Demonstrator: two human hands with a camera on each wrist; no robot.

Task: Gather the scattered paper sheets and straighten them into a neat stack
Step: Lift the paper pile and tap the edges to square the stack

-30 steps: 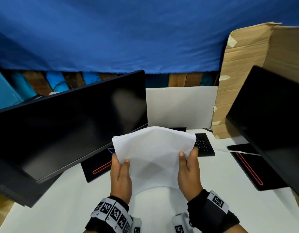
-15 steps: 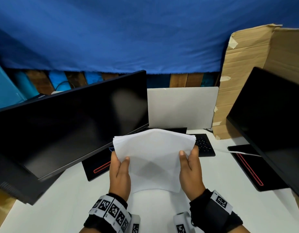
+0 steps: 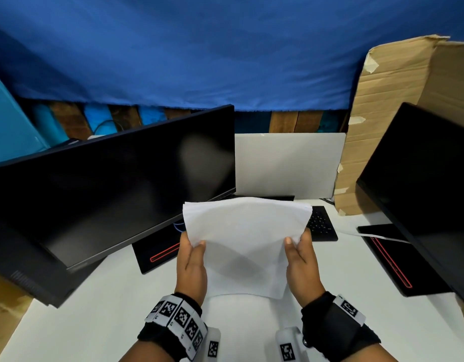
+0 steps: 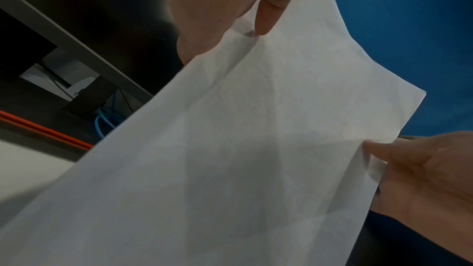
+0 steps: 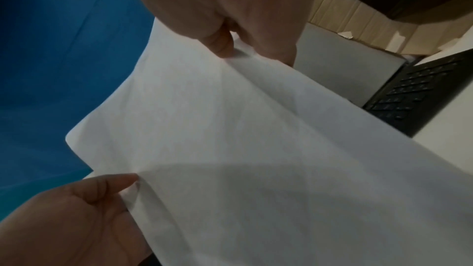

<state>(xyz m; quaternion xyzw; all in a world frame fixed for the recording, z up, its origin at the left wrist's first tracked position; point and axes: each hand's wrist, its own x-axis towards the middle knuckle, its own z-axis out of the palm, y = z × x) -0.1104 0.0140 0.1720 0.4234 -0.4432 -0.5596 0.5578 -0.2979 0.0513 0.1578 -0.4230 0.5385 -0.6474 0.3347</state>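
Observation:
A bundle of white paper sheets (image 3: 245, 241) is held upright over the white desk (image 3: 100, 309), bowed outward at the top, its lower edge near the desk surface. My left hand (image 3: 191, 259) grips the bundle's left edge, thumb on the near face. My right hand (image 3: 301, 257) grips the right edge the same way. In the left wrist view the paper sheets (image 4: 243, 159) fill the frame, with my left hand (image 4: 230, 7) above and my right hand (image 4: 414, 173) at the right. The right wrist view shows the paper sheets (image 5: 243, 159) pinched by my right hand (image 5: 243, 17).
A dark monitor (image 3: 108, 192) stands at the left and another monitor (image 3: 421, 192) at the right, each on a black base with a red line. A black keyboard (image 3: 321, 226) and a white panel (image 3: 288, 165) lie behind the paper. Cardboard (image 3: 390, 105) leans at the back right.
The bundle has dropped slightly toward the desk, and both hands have stayed on its side edges. The top edges look more even.

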